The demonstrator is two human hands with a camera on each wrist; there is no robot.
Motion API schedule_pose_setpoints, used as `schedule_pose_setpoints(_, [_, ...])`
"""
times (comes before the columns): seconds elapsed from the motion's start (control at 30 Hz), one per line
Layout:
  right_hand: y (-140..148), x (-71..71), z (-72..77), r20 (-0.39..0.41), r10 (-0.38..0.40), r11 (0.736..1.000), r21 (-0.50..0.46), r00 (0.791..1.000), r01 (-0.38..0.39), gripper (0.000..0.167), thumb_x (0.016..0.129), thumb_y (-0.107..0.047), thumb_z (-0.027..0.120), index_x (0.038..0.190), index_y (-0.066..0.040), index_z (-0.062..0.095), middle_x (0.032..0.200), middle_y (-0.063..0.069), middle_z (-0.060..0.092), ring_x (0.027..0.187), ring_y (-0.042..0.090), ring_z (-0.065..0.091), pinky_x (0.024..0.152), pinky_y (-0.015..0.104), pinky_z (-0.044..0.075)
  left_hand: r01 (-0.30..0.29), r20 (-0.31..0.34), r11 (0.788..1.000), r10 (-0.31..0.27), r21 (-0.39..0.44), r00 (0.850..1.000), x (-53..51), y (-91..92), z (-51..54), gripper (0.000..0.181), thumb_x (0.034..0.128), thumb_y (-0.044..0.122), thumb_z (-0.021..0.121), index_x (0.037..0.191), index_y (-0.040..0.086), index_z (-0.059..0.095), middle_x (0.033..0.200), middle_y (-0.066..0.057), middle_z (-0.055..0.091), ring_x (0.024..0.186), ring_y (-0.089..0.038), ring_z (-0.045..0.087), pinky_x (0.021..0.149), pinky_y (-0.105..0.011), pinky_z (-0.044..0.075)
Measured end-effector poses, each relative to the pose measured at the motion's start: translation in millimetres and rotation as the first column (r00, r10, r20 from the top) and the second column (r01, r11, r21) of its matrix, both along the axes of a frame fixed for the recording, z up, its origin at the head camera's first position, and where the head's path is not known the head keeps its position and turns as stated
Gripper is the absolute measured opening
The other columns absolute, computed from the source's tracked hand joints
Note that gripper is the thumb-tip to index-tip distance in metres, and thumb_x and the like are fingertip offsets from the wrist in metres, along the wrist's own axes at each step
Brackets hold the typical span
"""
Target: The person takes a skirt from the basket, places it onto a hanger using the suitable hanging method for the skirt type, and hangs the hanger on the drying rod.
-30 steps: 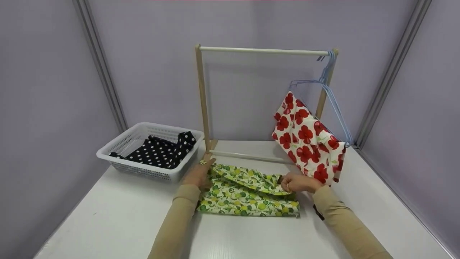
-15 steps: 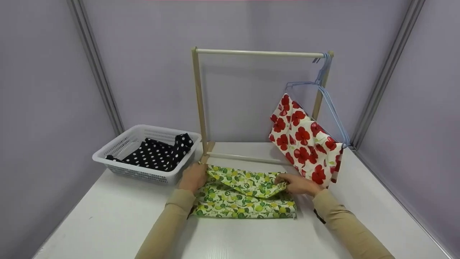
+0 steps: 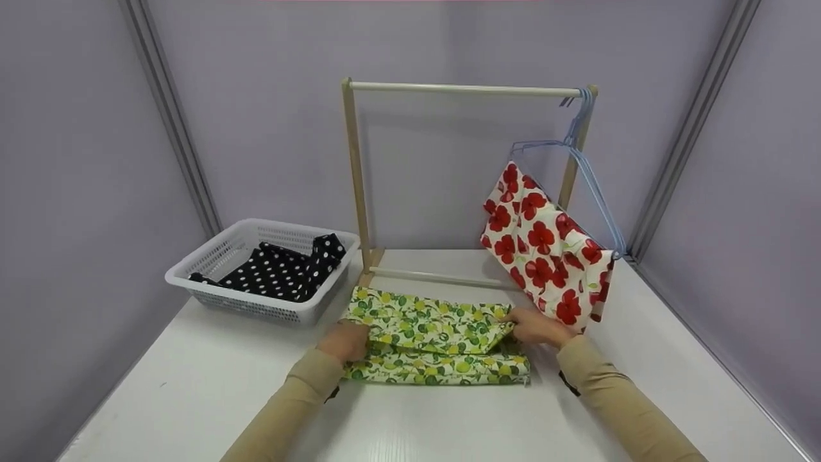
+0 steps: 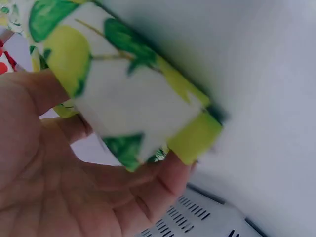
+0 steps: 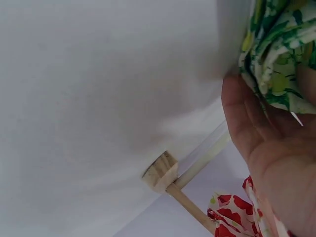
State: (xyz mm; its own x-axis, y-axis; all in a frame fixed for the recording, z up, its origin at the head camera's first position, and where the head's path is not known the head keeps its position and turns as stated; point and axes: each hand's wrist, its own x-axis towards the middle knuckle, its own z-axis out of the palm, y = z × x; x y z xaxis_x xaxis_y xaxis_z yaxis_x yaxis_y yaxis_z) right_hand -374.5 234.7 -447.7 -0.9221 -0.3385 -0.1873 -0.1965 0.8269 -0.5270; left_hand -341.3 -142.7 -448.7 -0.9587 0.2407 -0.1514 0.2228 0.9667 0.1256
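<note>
A white cloth with a yellow and green lemon print lies folded on the table, its upper layer lapping over the lower one. At its left edge my left hand grips the fabric; in the left wrist view that hand has thumb and fingers around a folded edge of the cloth. My right hand pinches the right edge of the upper layer. In the right wrist view bunched fabric lies between the thumb and fingers of this hand. Some fingertips are hidden by the cloth.
A white basket holding a black polka-dot cloth stands at the left. Behind is a rack with blue hangers at its right end and a red-flowered cloth hanging close to my right hand.
My left hand has come down the cloth's left side toward me, and the upper layer now lies flatter and straighter. The right hand has stayed near the right edge, shifting only slightly.
</note>
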Motion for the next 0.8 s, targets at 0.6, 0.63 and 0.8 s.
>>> schedule_pose_setpoints(0.6, [-17,5.1,13.9,-0.041,0.028,0.999,0.04,0.999,-0.026,0.017,0.085,0.007,0.044,0.081,-0.004,0.057,0.071,0.002,0.041,0.063,0.018,0.04,0.059,0.03,0.033,-0.104,0.152,0.952,0.062,0.288,0.986,-6.6,-11.0,3.1,0.027,0.0846,0.009,0.074,0.111,0.006,0.07,0.106,-0.008,0.07,0.082,-0.019,0.06,0.069,-0.035,0.054])
schedule_pose_setpoints(0.63, [-16,5.7,14.1,-0.037,0.01,1.0,0.015,0.999,-0.01,0.017,0.086,0.006,0.044,0.084,-0.003,0.058,0.072,0.002,0.041,0.064,0.018,0.041,0.059,0.031,0.033,-0.106,0.15,0.95,0.064,0.294,0.987,-5.3,-10.6,3.5,0.027,0.0844,0.008,0.074,0.111,0.006,0.07,0.105,-0.008,0.07,0.081,-0.019,0.06,0.068,-0.034,0.053])
schedule_pose_setpoints(0.8, [-13,6.9,20.6,-0.067,-0.081,0.99,-0.125,0.995,0.072,0.016,0.087,0.002,0.043,0.092,0.0,0.058,0.075,0.003,0.043,0.062,0.018,0.041,0.057,0.03,0.035,-0.087,0.073,0.944,0.067,0.318,0.995,-3.4,-7.3,6.4,0.015,0.0829,0.002,0.072,0.098,0.005,0.073,0.093,-0.006,0.07,0.077,-0.019,0.059,0.067,-0.034,0.053])
